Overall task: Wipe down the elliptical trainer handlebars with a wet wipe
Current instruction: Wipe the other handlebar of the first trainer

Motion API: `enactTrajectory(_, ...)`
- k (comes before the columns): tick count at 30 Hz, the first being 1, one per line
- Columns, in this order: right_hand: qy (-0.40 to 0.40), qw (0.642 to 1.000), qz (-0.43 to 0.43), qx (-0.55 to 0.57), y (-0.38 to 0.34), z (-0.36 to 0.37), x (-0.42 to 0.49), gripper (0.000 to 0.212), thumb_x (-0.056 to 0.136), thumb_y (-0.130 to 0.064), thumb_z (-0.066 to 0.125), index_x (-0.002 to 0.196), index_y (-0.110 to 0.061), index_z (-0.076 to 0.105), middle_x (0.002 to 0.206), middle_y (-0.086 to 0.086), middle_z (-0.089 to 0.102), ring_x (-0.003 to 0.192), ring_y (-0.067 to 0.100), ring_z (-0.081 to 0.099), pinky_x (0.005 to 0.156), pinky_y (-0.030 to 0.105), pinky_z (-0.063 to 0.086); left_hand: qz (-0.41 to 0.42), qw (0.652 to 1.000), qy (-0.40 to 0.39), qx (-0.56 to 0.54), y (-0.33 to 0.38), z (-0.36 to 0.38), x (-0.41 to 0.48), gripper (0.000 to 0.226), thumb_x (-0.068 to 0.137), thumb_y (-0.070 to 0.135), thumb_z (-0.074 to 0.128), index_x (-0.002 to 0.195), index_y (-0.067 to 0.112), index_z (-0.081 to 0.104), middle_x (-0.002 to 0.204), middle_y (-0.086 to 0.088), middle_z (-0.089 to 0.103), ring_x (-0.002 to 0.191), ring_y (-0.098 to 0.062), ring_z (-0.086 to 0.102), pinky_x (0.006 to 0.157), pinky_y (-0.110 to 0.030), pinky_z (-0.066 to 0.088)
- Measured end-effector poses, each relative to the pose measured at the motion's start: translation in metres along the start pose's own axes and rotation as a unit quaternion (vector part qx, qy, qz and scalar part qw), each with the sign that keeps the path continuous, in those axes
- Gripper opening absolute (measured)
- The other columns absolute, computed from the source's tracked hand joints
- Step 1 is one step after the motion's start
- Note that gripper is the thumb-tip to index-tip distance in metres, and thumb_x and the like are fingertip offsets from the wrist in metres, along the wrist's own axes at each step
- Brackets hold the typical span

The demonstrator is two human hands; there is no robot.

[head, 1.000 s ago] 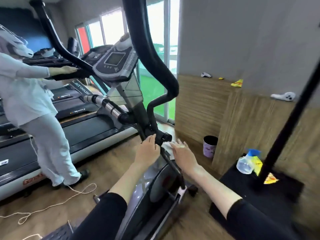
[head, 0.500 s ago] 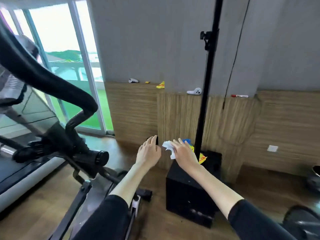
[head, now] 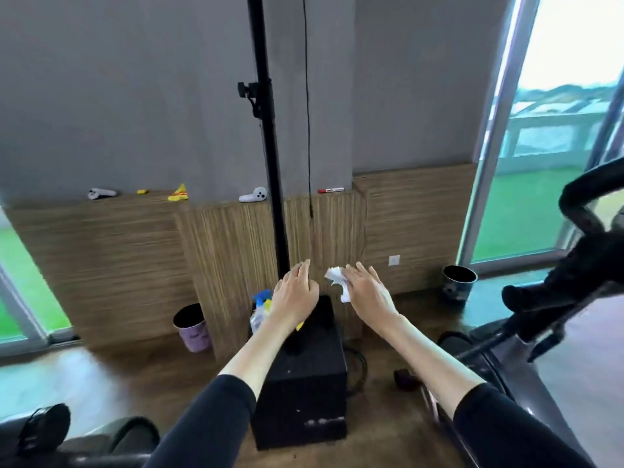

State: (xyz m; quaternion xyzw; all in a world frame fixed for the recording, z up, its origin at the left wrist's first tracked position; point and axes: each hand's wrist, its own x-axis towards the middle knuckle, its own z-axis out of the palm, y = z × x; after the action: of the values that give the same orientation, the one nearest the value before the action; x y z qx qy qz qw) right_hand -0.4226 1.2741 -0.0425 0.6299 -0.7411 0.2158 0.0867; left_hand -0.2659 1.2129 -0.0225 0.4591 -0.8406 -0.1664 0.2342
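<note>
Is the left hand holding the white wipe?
No, the wet wipe sticks out from the right hand, and the left hand holds nothing.

Crumpled white wet wipe [head: 336, 281] in the right hand [head: 368, 293], well apart from the black curved handlebar [head: 582, 190] at far right

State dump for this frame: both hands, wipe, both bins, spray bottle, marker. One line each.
left hand: open, fingers spread, holding nothing
right hand: holds wet wipe
wet wipe: crumpled, in mid-air
purple bin: upright, open-topped
dark bin: upright, open-topped
spray bottle: upright, partly hidden behind left hand
marker: lying flat
</note>
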Motion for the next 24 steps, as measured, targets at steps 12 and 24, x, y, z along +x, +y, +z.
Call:
enactTrajectory(12, 0.090, 0.989, 0.115, -0.035, 0.105, -0.062, -0.040, 0.044, 0.099, -0.006, 0.043, 0.141, -0.018, 0.044, 0.146, -0.004, 0.044, 0.143, 0.017, 0.025, 0.117, 0.029, -0.003, 0.146, 0.986, -0.053, -0.054, 0.115, 0.052, 0.036, 0.055, 0.098, 0.021, 0.033, 0.151, 0.013, 0.023, 0.157, -0.004, 0.026, 0.144, -0.019, 0.024, 0.117, -0.035, 0.021)
enactTrajectory(24, 0.130, 0.973, 0.139, -0.133, 0.189, -0.138, -0.053, 0.054, 0.097, -0.002, 0.047, 0.147, -0.018, 0.034, 0.153, -0.001, 0.035, 0.146, 0.019, 0.017, 0.114, 0.027, -0.007, 0.239, 0.964, -0.070, -0.090, 0.233, 0.089, 0.073, 0.055, 0.098, 0.019, 0.034, 0.151, 0.012, 0.023, 0.156, -0.006, 0.028, 0.142, -0.022, 0.027, 0.116, -0.039, 0.022)
